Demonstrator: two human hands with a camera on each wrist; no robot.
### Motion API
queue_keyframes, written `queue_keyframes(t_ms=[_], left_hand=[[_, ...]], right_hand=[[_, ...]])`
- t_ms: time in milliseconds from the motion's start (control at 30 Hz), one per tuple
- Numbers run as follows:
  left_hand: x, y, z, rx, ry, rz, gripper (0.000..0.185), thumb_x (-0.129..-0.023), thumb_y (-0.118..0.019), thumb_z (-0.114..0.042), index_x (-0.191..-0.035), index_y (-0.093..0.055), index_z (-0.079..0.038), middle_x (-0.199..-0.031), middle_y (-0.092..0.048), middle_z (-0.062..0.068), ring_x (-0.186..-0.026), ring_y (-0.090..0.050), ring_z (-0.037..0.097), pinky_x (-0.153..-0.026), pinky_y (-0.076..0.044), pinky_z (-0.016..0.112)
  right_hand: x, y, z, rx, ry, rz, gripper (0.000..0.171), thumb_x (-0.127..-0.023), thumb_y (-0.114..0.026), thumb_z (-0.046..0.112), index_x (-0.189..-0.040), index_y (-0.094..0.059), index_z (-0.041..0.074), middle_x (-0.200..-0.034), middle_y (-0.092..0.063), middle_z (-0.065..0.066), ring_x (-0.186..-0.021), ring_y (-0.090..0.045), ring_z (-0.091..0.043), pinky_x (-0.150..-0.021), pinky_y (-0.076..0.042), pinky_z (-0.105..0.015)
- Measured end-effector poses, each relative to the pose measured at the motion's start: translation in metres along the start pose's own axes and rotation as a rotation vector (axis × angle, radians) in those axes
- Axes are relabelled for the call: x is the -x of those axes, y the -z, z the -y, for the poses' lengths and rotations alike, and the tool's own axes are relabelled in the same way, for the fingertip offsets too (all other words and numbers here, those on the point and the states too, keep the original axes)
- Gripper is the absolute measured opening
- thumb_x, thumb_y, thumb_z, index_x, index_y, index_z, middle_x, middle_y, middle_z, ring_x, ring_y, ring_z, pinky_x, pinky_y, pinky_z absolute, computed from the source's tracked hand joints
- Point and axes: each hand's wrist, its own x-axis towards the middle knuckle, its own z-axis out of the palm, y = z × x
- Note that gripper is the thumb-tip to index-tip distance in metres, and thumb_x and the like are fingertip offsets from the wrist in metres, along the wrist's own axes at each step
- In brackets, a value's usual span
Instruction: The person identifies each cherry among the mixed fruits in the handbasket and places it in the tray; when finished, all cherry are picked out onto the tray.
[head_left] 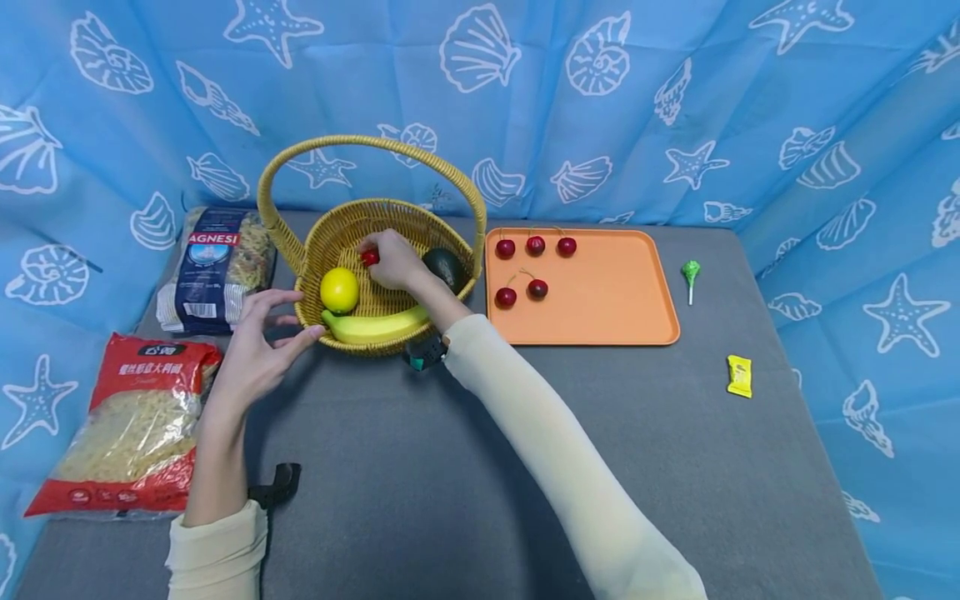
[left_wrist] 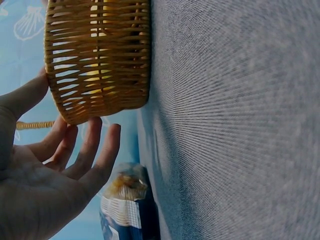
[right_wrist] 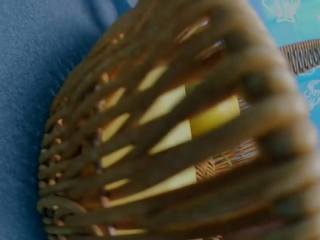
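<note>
The wicker basket [head_left: 390, 206] holds a yellow lemon-like fruit [head_left: 340, 290], a banana [head_left: 378, 327] and a dark avocado-like fruit [head_left: 444, 268]. Inside it, my right hand [head_left: 396, 260] pinches a red cherry [head_left: 370, 257] at the fingertips. My left hand [head_left: 258, 342] rests thumb and fingertips against the basket's left side, its fingers spread and fairly straight. In the left wrist view, the thumb of the left hand [left_wrist: 55, 175] touches the rim and the fingers lie along the wickerwork [left_wrist: 100, 65]. Only the basket's weave [right_wrist: 175, 125] and yellow fruit behind it fill the right wrist view; the right hand is hidden there.
Several cherries [head_left: 537, 288] lie on an orange tray [head_left: 600, 292] right of the basket. Farther right are a green lollipop [head_left: 691, 273] and a yellow wrapped candy [head_left: 739, 377]. Pasta bags, one blue [head_left: 206, 275] and one red [head_left: 131, 425], lie at left. A blue curtain [head_left: 525, 108] hangs behind.
</note>
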Motion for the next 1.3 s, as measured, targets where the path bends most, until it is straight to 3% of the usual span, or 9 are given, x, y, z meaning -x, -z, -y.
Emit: queue_keyframes(t_ms=[100, 367, 500, 600, 733, 1033, 1300], left_hand=[[0.000, 0.000, 0.000, -0.003, 0.002, 0.000, 0.063, -0.103, -0.076, -0.028, -0.156, -0.049, -0.005, -0.164, -0.032, 0.022, -0.132, -0.055, 0.035, -0.084, -0.052, -0.001], [-0.001, 0.001, 0.001, -0.002, 0.007, 0.004, 0.064, -0.103, -0.076, -0.029, -0.157, -0.049, -0.006, -0.165, -0.032, 0.022, -0.132, -0.055, 0.035, -0.084, -0.052, -0.001], [-0.001, 0.001, 0.002, 0.000, 0.009, 0.006, 0.064, -0.103, -0.076, -0.028, -0.157, -0.049, -0.006, -0.165, -0.031, 0.021, -0.133, -0.055, 0.035, -0.085, -0.052, -0.001], [-0.001, 0.001, 0.002, 0.001, 0.006, 0.006, 0.064, -0.103, -0.077, -0.028, -0.157, -0.049, -0.006, -0.165, -0.031, 0.021, -0.133, -0.055, 0.035, -0.085, -0.052, -0.001], [-0.001, 0.001, 0.003, 0.005, 0.003, 0.006, 0.064, -0.103, -0.077, -0.028, -0.156, -0.049, -0.006, -0.165, -0.032, 0.021, -0.132, -0.055, 0.035, -0.085, -0.052, -0.001], [-0.001, 0.001, 0.001, 0.001, -0.003, 0.004, 0.064, -0.103, -0.077, -0.027, -0.156, -0.049, -0.005, -0.164, -0.032, 0.021, -0.133, -0.055, 0.037, -0.085, -0.052, -0.001], [-0.001, 0.001, 0.000, 0.000, -0.005, 0.006, 0.065, -0.102, -0.077, -0.027, -0.156, -0.049, -0.005, -0.164, -0.032, 0.022, -0.133, -0.054, 0.037, -0.085, -0.052, -0.001]], right_hand=[[0.004, 0.000, 0.002, -0.023, 0.008, -0.026, 0.037, -0.109, -0.055, -0.001, -0.144, -0.066, 0.004, -0.144, -0.068, -0.014, -0.127, -0.065, -0.024, -0.097, -0.056, -0.029], [0.036, 0.016, -0.001, -0.168, 0.192, -0.082, 0.033, -0.107, -0.065, 0.005, -0.140, -0.068, 0.000, -0.140, -0.070, -0.016, -0.106, -0.072, -0.029, -0.078, -0.058, -0.021], [0.062, 0.026, -0.002, -0.233, 0.254, -0.080, 0.035, -0.105, -0.068, 0.006, -0.141, -0.067, 0.002, -0.141, -0.070, -0.016, -0.093, -0.076, -0.035, -0.072, -0.061, -0.021], [0.087, 0.037, -0.003, -0.257, 0.303, -0.081, 0.036, -0.103, -0.071, 0.006, -0.139, -0.068, 0.002, -0.140, -0.070, -0.015, -0.083, -0.074, -0.032, -0.067, -0.059, -0.022], [0.124, 0.053, -0.009, -0.288, 0.353, -0.096, 0.036, -0.101, -0.074, 0.006, -0.137, -0.069, 0.004, -0.135, -0.070, -0.013, -0.083, -0.072, -0.025, -0.066, -0.058, -0.024], [0.193, 0.090, -0.043, -0.313, 0.365, -0.155, 0.035, -0.096, -0.079, 0.000, -0.131, -0.070, 0.002, -0.127, -0.065, -0.011, -0.108, -0.076, -0.024, -0.096, -0.067, -0.030], [0.216, 0.116, -0.102, -0.225, 0.270, -0.342, 0.034, -0.094, -0.081, -0.002, -0.127, -0.071, -0.001, -0.127, -0.065, -0.015, -0.104, -0.073, -0.012, -0.091, -0.065, -0.017]])
